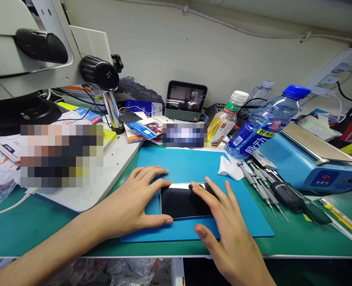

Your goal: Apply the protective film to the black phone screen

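Note:
A smartphone (183,202) with a dark glossy screen lies flat and sideways on a blue work mat (181,163). My left hand (134,200) steadies its left end, thumb at the near edge and index finger at the far edge. The other left fingers stretch over the mat. My right hand (229,218) is over the phone's right end with fingers apart. Its index fingertip appears to touch the screen near the far edge, and its thumb stays off the phone. The right end of the phone is partly hidden under this hand.
Right of the mat lie a white tissue (230,169), several screwdrivers (257,182), a black case (287,196) and a yellow cutter (343,218). Bottles (262,123) and a blue machine (313,163) stand behind. A microscope (100,73) rises at left; a small display (186,99) sits at the back.

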### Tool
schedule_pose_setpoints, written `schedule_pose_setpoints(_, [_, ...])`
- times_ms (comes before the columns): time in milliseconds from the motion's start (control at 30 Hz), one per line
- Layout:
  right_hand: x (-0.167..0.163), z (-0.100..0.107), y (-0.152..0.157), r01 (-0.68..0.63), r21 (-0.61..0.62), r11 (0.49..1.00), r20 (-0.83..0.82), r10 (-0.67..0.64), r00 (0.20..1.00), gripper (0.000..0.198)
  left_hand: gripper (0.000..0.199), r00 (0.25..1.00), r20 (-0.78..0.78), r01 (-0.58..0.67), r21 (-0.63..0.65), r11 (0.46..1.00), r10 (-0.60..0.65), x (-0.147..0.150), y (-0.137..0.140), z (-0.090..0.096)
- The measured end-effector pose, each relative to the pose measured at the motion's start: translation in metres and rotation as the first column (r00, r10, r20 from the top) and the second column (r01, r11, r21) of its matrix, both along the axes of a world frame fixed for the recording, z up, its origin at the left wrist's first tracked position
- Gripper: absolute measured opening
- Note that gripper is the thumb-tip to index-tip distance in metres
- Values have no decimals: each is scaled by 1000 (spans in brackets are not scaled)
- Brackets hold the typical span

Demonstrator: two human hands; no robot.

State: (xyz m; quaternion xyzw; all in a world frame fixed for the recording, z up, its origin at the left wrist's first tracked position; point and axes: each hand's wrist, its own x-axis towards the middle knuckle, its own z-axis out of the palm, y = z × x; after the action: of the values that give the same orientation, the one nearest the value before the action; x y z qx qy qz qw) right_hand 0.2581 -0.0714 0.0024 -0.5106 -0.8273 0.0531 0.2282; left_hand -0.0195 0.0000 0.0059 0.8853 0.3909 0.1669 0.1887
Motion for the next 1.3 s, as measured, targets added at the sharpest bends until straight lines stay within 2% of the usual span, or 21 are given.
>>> schedule_pose_setpoints(67, [3,-2,-2,-3,29,1000,-67,5,998,50,65,1000,-11,-4,-6,1000,4,0,0,0])
schedule_pose_setpoints(167, [3,-1,-1,10,-13,1000,-67,-11,998,42,66,1000,-31,-3,-18,1000,3,0,1,-1])
schedule_pose_setpoints(267, [0,2,2,16,-61,998,6,-16,1000,50,65,999,-33,10,-15,1000,-11,0,1,-1])
schedule_pose_setpoints(367, [-1,2,3,6,-51,999,49,-4,999,58,64,999,-31,15,-12,1000,-15,0,1,-1])
schedule_pose_setpoints(567, [5,-2,-1,17,36,999,-80,-14,997,45,66,1000,-25,9,-10,1000,-10,0,1,-2])
schedule_pose_setpoints(767, [-2,0,5,-27,-11,1000,122,29,992,64,65,1000,-23,20,13,1000,-20,1,1,-2])
schedule_pose_setpoints(967, [0,-3,2,-12,113,994,-18,14,1000,47,64,1000,-13,15,11,1000,-15,0,0,-1])
schedule_pose_setpoints(1133, [-3,2,2,23,56,998,73,-27,997,59,63,1000,-11,11,23,1000,-11,1,0,-1])
schedule_pose_setpoints(1300, [-4,-1,3,20,100,995,97,-30,995,61,63,999,-15,40,83,996,-38,2,-1,-1])
